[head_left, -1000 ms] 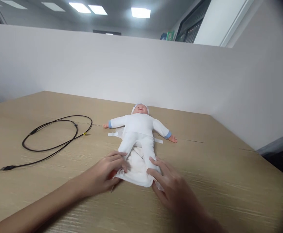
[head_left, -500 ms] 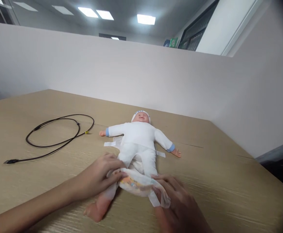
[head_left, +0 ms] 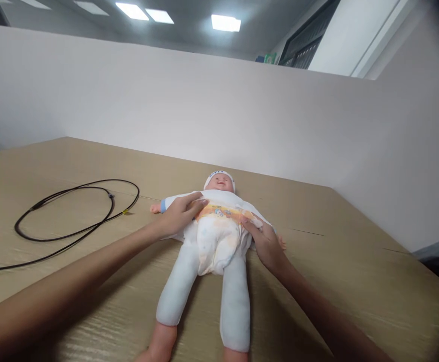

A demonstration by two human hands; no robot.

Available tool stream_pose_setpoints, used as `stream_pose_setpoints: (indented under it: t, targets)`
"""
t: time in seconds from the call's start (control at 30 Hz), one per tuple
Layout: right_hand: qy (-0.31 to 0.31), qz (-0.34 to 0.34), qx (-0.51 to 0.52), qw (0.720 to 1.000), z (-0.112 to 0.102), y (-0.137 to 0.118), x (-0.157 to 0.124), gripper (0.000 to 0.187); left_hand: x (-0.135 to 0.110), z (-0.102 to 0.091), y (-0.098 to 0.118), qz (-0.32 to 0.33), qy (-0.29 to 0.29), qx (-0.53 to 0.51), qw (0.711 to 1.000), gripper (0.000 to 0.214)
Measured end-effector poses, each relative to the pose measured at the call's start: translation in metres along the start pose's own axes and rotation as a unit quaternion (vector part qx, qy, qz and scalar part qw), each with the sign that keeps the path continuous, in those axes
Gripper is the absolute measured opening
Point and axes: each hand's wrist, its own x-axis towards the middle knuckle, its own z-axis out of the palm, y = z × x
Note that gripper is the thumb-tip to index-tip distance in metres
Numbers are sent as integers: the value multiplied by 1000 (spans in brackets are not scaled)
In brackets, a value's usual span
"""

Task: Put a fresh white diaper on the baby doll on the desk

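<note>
On its back, head toward the far wall, lies a baby doll (head_left: pixel 189 274) in a white outfit and white headband. A diaper (head_left: pixel 217 239) with an orange printed waistband is folded up between its legs over the belly. My left hand (head_left: pixel 184 213) grips the left end of the waistband, thumb on top. At the other end, my right hand (head_left: pixel 265 241) pinches the waistband near the doll's arm. Both hands partly cover the doll's arms, and the diaper's back side is hidden beneath the body.
A coiled black cable (head_left: pixel 80 236) with a yellow tag lies left of the doll on the wooden table (head_left: pixel 340 281). A white partition (head_left: pixel 147 100) rises behind the table.
Both hands have carried the diaper's front panel from the doll's lower legs up over its belly. The printed waistband now lies flat across it, and the legs are uncovered.
</note>
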Motion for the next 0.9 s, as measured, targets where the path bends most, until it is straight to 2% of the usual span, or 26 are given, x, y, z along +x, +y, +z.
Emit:
stream_pose_setpoints:
  t: [0.13,0.27,0.37,0.53,0.73,0.83,0.9]
  targets:
    - [23,133,191,972,8,28,26,40,28,8,-11,-83,-39,-121,988,52]
    - [16,154,235,960,11,53,37,40,37,14,-21,-133,-56,-175,974,65]
    - [-3,156,246,956,10,59,34,42,34,14,-26,-145,-51,-184,971,65]
    - [-6,164,211,964,7,55,25,47,31,14,-25,-157,-49,-171,971,64]
    - [-1,171,140,975,-12,60,21,30,32,15,-29,-141,-37,-153,977,65]
    - [48,161,92,981,-19,46,16,35,32,16,-29,-136,-32,-146,979,67]
    - [107,95,14,990,-17,27,9,41,32,16,-28,-146,-27,-140,979,68]
